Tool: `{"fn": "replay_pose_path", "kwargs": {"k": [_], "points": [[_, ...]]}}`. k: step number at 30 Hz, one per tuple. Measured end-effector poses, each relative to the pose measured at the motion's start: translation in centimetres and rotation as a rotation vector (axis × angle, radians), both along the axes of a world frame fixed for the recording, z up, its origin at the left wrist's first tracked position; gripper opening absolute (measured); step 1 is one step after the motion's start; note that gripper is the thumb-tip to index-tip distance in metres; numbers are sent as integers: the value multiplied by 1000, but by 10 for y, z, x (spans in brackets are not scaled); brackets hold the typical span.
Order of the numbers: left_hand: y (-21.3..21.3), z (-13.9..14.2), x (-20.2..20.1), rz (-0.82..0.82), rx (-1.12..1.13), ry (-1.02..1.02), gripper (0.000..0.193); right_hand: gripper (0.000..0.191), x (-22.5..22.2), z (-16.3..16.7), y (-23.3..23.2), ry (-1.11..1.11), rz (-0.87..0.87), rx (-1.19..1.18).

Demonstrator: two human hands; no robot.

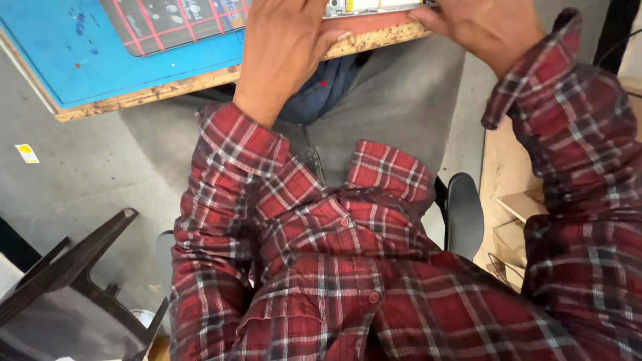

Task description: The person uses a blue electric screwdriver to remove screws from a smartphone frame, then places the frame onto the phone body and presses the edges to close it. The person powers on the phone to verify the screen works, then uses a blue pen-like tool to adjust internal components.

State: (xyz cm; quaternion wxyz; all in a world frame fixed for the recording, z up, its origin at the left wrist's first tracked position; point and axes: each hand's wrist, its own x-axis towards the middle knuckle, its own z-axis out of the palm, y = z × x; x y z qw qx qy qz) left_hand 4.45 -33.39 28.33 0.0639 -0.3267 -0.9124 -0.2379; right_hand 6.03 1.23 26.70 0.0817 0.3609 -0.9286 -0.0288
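Observation:
I look down at my own lap and red plaid shirt. My left hand [284, 50] and my right hand [485, 30] both reach up to the table edge at the top of the view. Between them lies a flat pale device [371, 7], like an opened phone, mostly cut off by the frame. Both hands touch or hold its ends; the fingertips are out of view. The device rests on a wooden-edged table [154, 90] with a blue mat [80, 60].
A dark mat with a red grid [174, 23] lies on the blue mat. A dark plastic stool [67, 287] stands at lower left on the grey floor. A black chair armrest [465, 214] and wooden shelves [508, 220] are at right.

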Motion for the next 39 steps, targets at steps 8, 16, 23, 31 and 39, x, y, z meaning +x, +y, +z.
{"fn": "replay_pose_path", "kwargs": {"k": [8,16,23,31,39], "points": [[-3,27,-28,-55,92,165,36,18,-17,32,-16,-38,10,-336],[-1,62,-36,-50,226,31,18,39,-7,64,-39,-240,-47,-751],[-1,76,-42,-94,437,-65,23,31,-11,65,-37,-219,-93,-739],[7,76,-52,-40,537,-132,25,30,-19,76,-56,-57,-103,-989],[21,79,-54,16,581,-117,25,17,-19,57,-53,-170,-257,-1114]]}}
